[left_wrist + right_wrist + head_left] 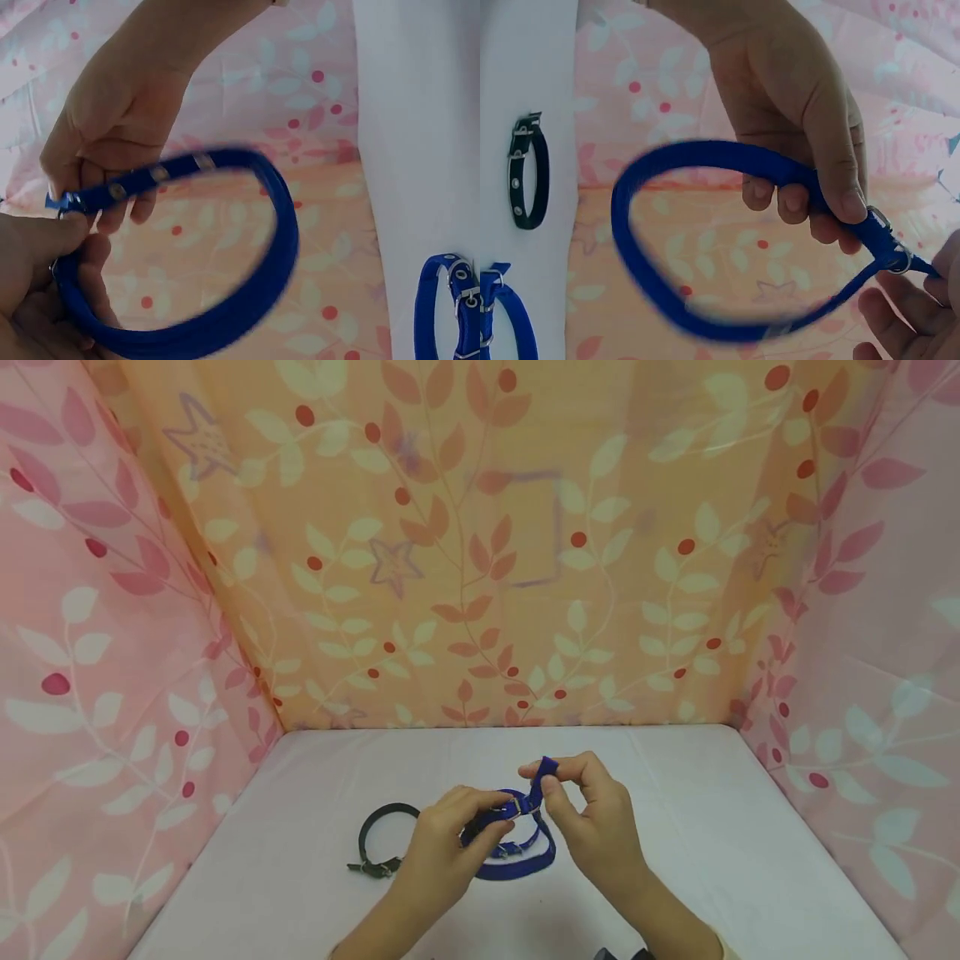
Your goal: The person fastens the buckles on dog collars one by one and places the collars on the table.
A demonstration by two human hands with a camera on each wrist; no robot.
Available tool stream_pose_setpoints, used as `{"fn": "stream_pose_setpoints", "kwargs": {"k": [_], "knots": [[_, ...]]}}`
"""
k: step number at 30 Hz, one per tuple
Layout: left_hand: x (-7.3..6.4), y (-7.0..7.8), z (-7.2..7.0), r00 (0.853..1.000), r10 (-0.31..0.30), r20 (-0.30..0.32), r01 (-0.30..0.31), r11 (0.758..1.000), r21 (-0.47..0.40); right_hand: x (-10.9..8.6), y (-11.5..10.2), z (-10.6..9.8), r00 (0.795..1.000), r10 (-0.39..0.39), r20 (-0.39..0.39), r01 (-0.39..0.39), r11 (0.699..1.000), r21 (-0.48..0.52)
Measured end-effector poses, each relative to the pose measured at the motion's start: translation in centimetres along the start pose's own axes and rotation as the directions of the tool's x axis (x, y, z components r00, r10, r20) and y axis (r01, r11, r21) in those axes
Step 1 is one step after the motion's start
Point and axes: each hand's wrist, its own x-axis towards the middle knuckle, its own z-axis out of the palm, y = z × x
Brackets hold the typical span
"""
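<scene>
A blue pet collar [281, 225] with metal eyelets forms a loop in the air between both hands. The left hand [457, 831] pinches the strap beside the metal buckle [880, 217], thumb on one side and fingers on the other. Between thumb and fingers, the right hand [600, 806] grips the strap's free end [550, 767], which passes through the buckle and points upward. A second blue collar [426, 307], buckled into a ring, lies on the table beneath the hands. To the left of it lies a buckled dark collar [386, 808], partly behind the left hand.
The white table [315, 777] carries the collars. Patterned cloth walls [480, 635] enclose it at the back and on both sides. A small dark object [633, 954] shows at the bottom edge near the right forearm.
</scene>
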Motion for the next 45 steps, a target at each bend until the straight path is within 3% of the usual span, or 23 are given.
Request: {"fn": "stream_pose_setpoints", "kwargs": {"k": [2, 4, 6, 8, 10, 12, 15, 18, 22, 25, 28, 32, 36, 42, 45], "knots": [[0.1, 0.1, -0.3, 0.999, -0.004, 0.038, 0.006, 0.999, -0.051, 0.0, -0.4, -0.3, 0.995, 0.098, -0.017, -0.094, 0.982, 0.165], [0.1, 0.3, -0.6, 0.995, -0.026, 0.091, 0.035, 0.995, -0.097, 0.2, -0.7, -0.7, 0.982, 0.179, -0.056, -0.151, 0.932, 0.330], [0.1, 0.5, -1.0, 0.983, -0.093, 0.157, 0.114, 0.984, -0.133, 0.5, -0.9, -1.0, 0.964, 0.246, -0.102, -0.175, 0.874, 0.453], [0.1, 0.7, -1.4, 0.962, -0.172, 0.214, 0.208, 0.964, -0.163, 0.6, -1.0, -1.1, 0.953, 0.278, -0.122, -0.184, 0.850, 0.494], [0.1, 0.8, -1.7, 0.931, -0.253, 0.264, 0.314, 0.923, -0.222, 0.6, -1.0, -1.2, 0.958, 0.269, -0.097, -0.194, 0.859, 0.475], [0.1, 1.0, -1.8, 0.903, -0.321, 0.286, 0.400, 0.871, -0.286, 0.4, -0.9, -1.1, 0.975, 0.217, -0.043, -0.178, 0.888, 0.424], [0.2, 1.1, -1.8, 0.889, -0.368, 0.271, 0.448, 0.820, -0.356, 0.2, -0.8, -0.8, 0.992, 0.122, 0.010, -0.118, 0.925, 0.362], [0.1, 1.2, -1.4, 0.909, -0.364, 0.203, 0.415, 0.837, -0.357, 0.1, -0.7, -0.6, 0.999, 0.053, 0.007, -0.053, 0.941, 0.335], [0.1, 1.2, -1.1, 0.955, -0.292, 0.048, 0.290, 0.887, -0.359, 0.4, -0.6, -0.8, 0.998, -0.055, -0.016, 0.057, 0.959, 0.276], [0.0, 1.0, -0.9, 0.971, -0.230, -0.071, 0.192, 0.918, -0.347, 0.8, -0.6, -1.3, 0.986, -0.167, -0.005, 0.166, 0.972, 0.167], [-0.2, 0.8, -0.7, 0.980, -0.150, -0.133, 0.109, 0.954, -0.278, 1.1, -0.6, -1.8, 0.965, -0.257, 0.057, 0.256, 0.966, 0.029], [-0.3, 0.4, -0.6, 0.986, -0.032, -0.164, 0.004, 0.986, -0.168, 1.2, -0.7, -2.0, 0.932, -0.312, 0.184, 0.341, 0.928, -0.150], [-0.1, 0.0, -0.9, 0.981, 0.018, -0.192, -0.047, 0.988, -0.148, 1.0, -1.1, -2.0, 0.916, -0.319, 0.244, 0.378, 0.891, -0.253], [0.0, 0.1, -1.0, 0.990, 0.092, -0.109, -0.115, 0.968, -0.224, 1.0, -1.5, -1.3, 0.891, -0.413, 0.190, 0.448, 0.868, -0.213], [0.0, 0.5, -1.1, 0.993, 0.084, -0.083, -0.103, 0.960, -0.262, 1.0, -1.6, -1.1, 0.902, -0.400, 0.160, 0.426, 0.885, -0.187]]}}
